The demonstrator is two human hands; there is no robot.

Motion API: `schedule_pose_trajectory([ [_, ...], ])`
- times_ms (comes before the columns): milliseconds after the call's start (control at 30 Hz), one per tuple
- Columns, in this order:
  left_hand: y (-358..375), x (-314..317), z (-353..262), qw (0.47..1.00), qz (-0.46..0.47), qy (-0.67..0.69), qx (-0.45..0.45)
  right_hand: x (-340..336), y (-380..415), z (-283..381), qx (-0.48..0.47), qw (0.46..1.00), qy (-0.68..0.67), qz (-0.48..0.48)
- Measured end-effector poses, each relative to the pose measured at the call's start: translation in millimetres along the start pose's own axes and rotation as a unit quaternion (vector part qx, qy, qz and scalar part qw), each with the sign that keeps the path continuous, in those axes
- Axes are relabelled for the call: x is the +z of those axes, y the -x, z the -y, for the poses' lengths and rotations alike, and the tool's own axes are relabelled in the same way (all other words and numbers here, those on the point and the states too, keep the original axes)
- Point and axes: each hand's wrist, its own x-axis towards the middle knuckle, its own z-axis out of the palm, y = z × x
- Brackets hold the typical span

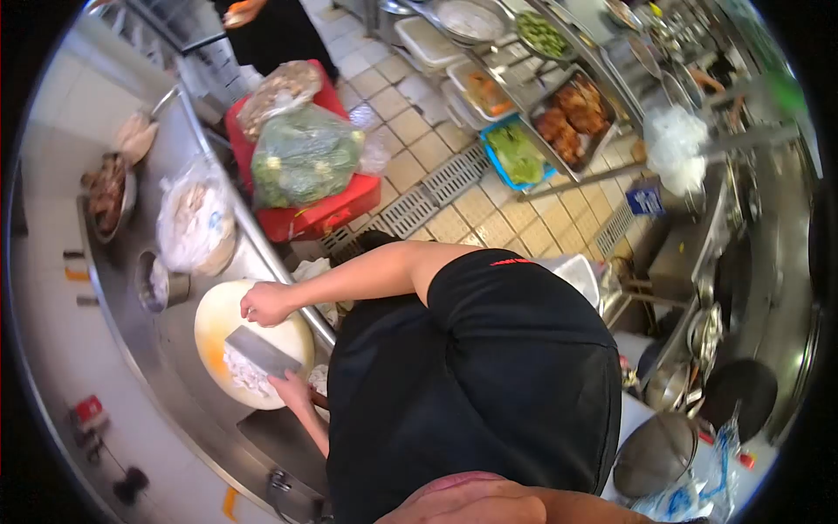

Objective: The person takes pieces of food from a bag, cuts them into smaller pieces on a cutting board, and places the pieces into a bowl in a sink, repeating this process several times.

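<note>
My left hand [291, 389] is closed on a cleaver [260, 351] at the end of its broad blade near the handle. The blade lies over chopped pale pieces [247, 374] on a round, cream cutting board [214, 314] with an orange stain. My right hand [266, 304] is closed at the board's upper edge, beyond the blade; whatever its curled fingers may hold is hidden.
Beside the board stand a metal pot [166, 286], a bag of pale food [196, 225] and a bowl of meat [106, 196]. A bag of greens [305, 157] rests on a red container [353, 203]. Another person [275, 35] stands at the top.
</note>
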Motion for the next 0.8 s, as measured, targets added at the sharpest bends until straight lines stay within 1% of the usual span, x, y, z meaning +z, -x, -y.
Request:
schedule_pose_trajectory([
  [67,8,-4,-15,1.000,0.008,-0.024,0.006,-6,-8,41,-0.013,0.999,-0.040,0.033],
  [100,-5,0,7,0.999,-0.017,-0.029,0.022,-4,-13,53,-0.046,0.996,-0.054,0.046],
  [133,-5,0,9,0.999,-0.049,-0.006,0.007,0,-18,63,-0.073,0.993,-0.047,0.079],
  [200,-7,2,0,0.996,-0.014,-0.051,-0.066,8,-25,72,-0.072,0.990,-0.098,0.069],
  [267,-17,9,22,0.996,-0.032,-0.084,-0.011,23,-30,51,-0.070,0.980,-0.171,0.079],
  [300,-6,7,9,0.993,-0.059,-0.101,-0.006,28,-30,33,-0.058,0.984,-0.139,0.098],
  [333,-1,5,1,0.993,-0.086,-0.078,-0.027,29,-32,15,-0.047,0.987,-0.106,0.113],
  [367,3,5,-5,0.993,-0.087,-0.082,-0.016,25,-34,-1,-0.007,0.990,0.022,0.138],
  [400,8,5,-10,0.993,-0.083,-0.088,-0.008,21,-31,-15,0.030,0.976,0.152,0.156],
  [467,12,1,-25,0.992,-0.064,-0.098,-0.056,12,-29,-27,-0.025,0.954,0.269,0.131],
  [533,14,3,-32,0.990,-0.064,-0.090,-0.090,10,-39,-34,-0.091,0.933,0.303,0.170],
  [600,23,0,-43,0.988,-0.068,-0.098,-0.103,11,-48,-37,-0.163,0.920,0.323,0.152],
  [667,22,0,-45,0.987,-0.060,-0.100,-0.110,8,-53,-30,-0.130,0.924,0.318,0.168],
  [733,25,-1,-50,0.986,-0.077,-0.090,-0.113,5,-50,-30,-0.149,0.925,0.314,0.152],
  [767,27,-1,-53,0.985,-0.076,-0.084,-0.129,4,-45,-29,-0.188,0.928,0.299,0.116],
  [800,26,-4,-55,0.985,-0.074,-0.084,-0.128,3,-45,-26,-0.192,0.927,0.296,0.127],
])
